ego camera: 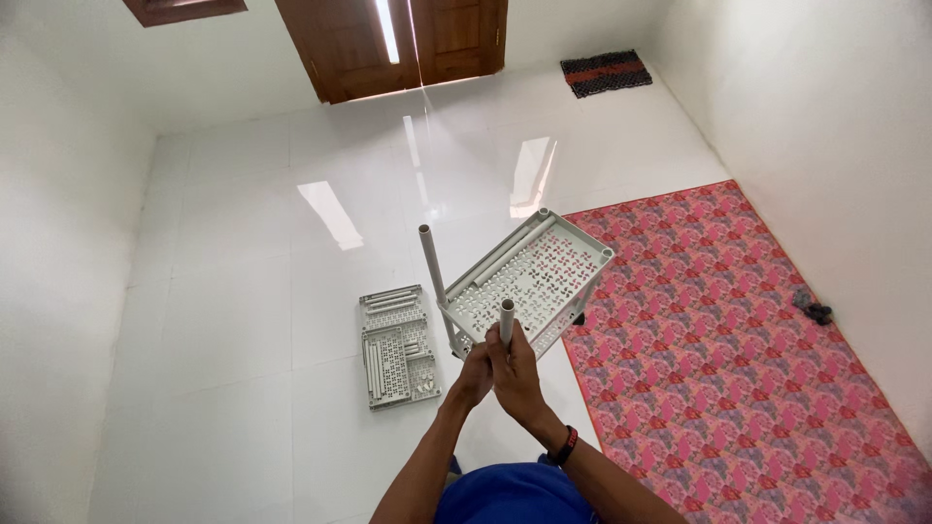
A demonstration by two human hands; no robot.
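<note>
- Grey plastic tube [506, 323] stands upright in my grip, light and stiff, likely slick.
- My right hand [516, 374] and left hand [474, 376] both close around its lower end.
- Perforated shelf tray [529, 277] tilts just behind, above the white floor [243, 320]; best gripped at its rim.

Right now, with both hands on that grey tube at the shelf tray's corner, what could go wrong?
1. The shelf tray sits tilted, so pushing on the tube gripped by the right hand and left hand may tip it.
2. The other upright tube leans and could work loose.
3. The glossy tile floor may let the tray slide.
</note>
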